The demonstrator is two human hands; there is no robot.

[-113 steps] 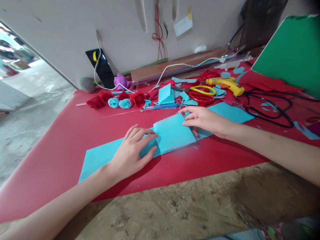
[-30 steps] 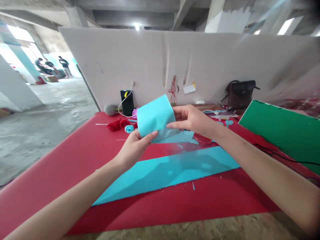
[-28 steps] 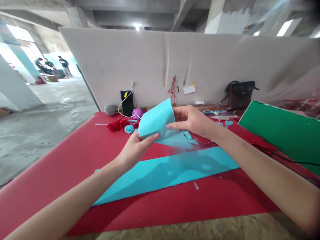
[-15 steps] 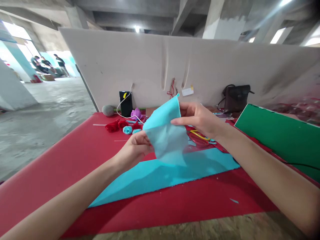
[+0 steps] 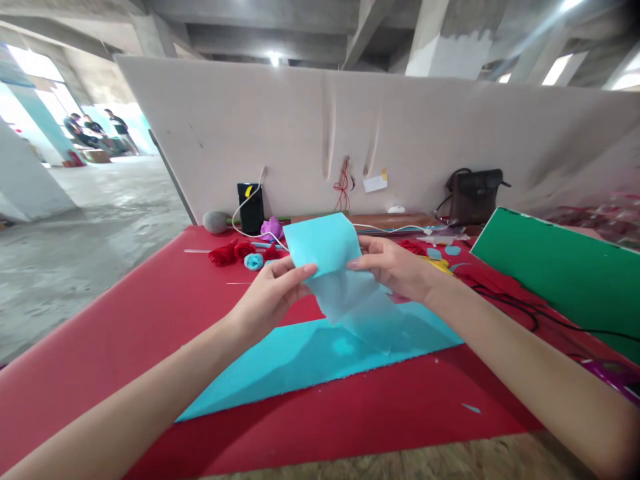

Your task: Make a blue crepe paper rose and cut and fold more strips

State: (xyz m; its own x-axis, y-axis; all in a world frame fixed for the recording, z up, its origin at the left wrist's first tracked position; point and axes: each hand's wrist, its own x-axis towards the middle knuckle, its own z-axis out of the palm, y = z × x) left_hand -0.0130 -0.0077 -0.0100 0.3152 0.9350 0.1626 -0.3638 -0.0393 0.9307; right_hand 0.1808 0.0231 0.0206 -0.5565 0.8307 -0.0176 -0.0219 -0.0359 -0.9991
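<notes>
A piece of light blue crepe paper (image 5: pixel 340 280) hangs in the air above the table, held by both hands. My left hand (image 5: pixel 273 297) pinches its left edge with thumb and fingers closed. My right hand (image 5: pixel 395 267) pinches its right edge in the same way. The upper part of the piece stands up between my hands and the lower part droops down to the right. Under it a long strip of the same blue paper (image 5: pixel 300 360) lies flat on the red table cover (image 5: pixel 125 333).
Red and blue paper roses (image 5: pixel 240 253) lie at the back left beside a purple flower (image 5: pixel 271 228) and a black phone on a white cable (image 5: pixel 250 207). A green sheet (image 5: pixel 565 273) leans at the right, with black cables (image 5: pixel 505 300) before it. A brown bag (image 5: pixel 473 193) stands against the partition. People stand far off at the left.
The blue piece was lifted off the table and turned and unfolded between my hands. Since half a second ago my right hand has dropped lower and the paper's tail hangs to the right.
</notes>
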